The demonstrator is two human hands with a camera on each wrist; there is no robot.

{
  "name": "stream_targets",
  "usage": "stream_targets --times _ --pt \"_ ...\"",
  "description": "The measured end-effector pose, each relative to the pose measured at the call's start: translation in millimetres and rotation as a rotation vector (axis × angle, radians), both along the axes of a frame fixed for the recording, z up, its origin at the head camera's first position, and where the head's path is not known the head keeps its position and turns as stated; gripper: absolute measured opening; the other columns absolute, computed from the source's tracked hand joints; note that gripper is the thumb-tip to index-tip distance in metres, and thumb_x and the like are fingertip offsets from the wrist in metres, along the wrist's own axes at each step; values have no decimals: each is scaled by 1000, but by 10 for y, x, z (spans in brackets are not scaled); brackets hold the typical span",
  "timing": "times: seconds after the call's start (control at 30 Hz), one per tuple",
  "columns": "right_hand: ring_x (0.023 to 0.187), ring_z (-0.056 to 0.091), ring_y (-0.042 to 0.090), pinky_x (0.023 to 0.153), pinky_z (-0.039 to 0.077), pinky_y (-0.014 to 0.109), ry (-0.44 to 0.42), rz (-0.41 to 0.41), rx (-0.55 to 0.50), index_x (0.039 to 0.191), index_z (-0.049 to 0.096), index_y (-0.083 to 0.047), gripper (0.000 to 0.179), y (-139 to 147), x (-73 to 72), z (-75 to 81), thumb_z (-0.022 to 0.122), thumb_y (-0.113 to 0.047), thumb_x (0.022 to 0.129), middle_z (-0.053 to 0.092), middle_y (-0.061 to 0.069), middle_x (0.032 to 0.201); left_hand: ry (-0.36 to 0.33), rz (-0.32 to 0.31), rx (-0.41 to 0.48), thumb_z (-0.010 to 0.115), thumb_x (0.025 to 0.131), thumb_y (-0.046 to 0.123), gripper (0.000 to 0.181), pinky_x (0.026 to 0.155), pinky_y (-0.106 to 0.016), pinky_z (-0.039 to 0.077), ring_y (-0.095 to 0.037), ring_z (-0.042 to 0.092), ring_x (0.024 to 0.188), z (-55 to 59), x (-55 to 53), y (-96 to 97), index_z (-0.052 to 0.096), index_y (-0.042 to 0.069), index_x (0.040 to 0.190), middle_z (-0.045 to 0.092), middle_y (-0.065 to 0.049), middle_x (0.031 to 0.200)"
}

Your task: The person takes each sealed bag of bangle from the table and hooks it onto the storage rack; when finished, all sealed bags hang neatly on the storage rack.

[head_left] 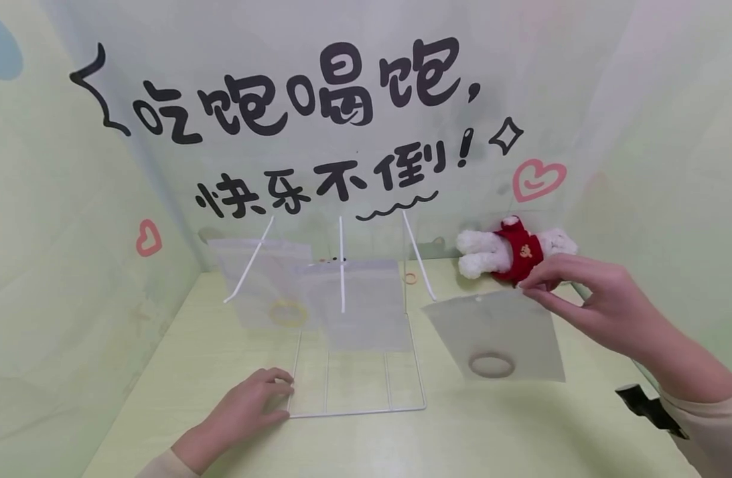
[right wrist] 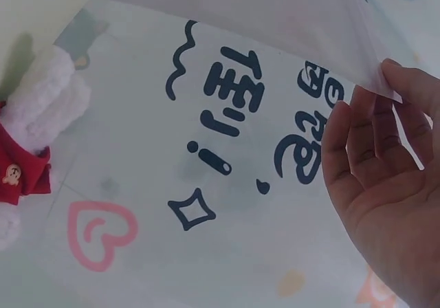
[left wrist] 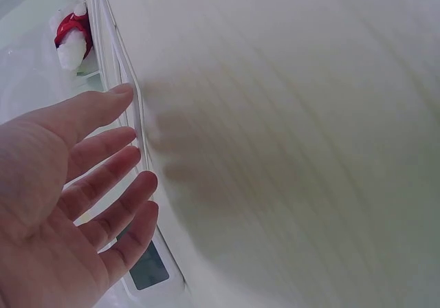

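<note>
My right hand [head_left: 604, 312] pinches the top corner of a frosted plastic bag [head_left: 515, 325] between thumb and fingers. Low inside the bag is a brownish ring [head_left: 491, 376]; its kind is unclear. The bag's other top corner is near the tip of the right prong [head_left: 420, 262] of a white wire rack [head_left: 356, 412]. My left hand [head_left: 243, 411] touches the left side of the rack's base with loosely extended fingers [left wrist: 127, 222]. Similar bags hang at the left prong, with a yellow ring [head_left: 288, 323] showing through, and at the middle prong [head_left: 342, 285].
A white plush toy [head_left: 523, 252] in red clothes lies at the back right of the pale table [head_left: 222, 358]. Behind the rack stands a backdrop printed with black lettering [head_left: 348, 86] and pink hearts. A dark strap piece [head_left: 649, 408] is at my right wrist.
</note>
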State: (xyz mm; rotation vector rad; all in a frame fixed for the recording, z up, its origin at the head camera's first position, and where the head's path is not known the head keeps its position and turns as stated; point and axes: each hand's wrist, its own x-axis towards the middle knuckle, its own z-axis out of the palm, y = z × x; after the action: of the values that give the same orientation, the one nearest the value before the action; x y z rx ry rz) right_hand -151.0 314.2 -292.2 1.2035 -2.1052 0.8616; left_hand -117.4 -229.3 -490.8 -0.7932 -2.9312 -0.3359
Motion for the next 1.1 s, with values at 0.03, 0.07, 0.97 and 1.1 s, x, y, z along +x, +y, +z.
stream_targets --times 0.03,0.07,0.97,1.1 --pt "87 65 1 84 53 7 -4 4 6 101 76 -8 24 -27 10 14 86 -1 81 74 1 94 7 -5 0 87 80 30 33 104 -48 57 -19 67 110 1 0 0 79 16 109 68 5 125" --pt "87 65 1 84 53 7 -7 7 11 101 76 -9 19 -56 21 27 85 -6 84 74 0 93 11 -6 -1 87 80 30 33 103 -48 57 -18 67 110 0 0 -2 79 16 109 68 5 125" --pt "82 59 2 73 48 10 103 190 -94 93 76 -1 26 -650 122 340 71 -27 98 71 4 88 12 1 -6 87 80 31 33 98 -42 60 -16 66 108 -19 13 -5 79 17 109 68 7 125" --pt "81 59 2 71 48 9 114 181 -97 92 76 -2 27 -687 104 371 71 -28 98 71 4 87 14 2 -6 87 80 30 33 99 -43 60 -17 66 109 -22 2 -2 79 17 109 68 7 125"
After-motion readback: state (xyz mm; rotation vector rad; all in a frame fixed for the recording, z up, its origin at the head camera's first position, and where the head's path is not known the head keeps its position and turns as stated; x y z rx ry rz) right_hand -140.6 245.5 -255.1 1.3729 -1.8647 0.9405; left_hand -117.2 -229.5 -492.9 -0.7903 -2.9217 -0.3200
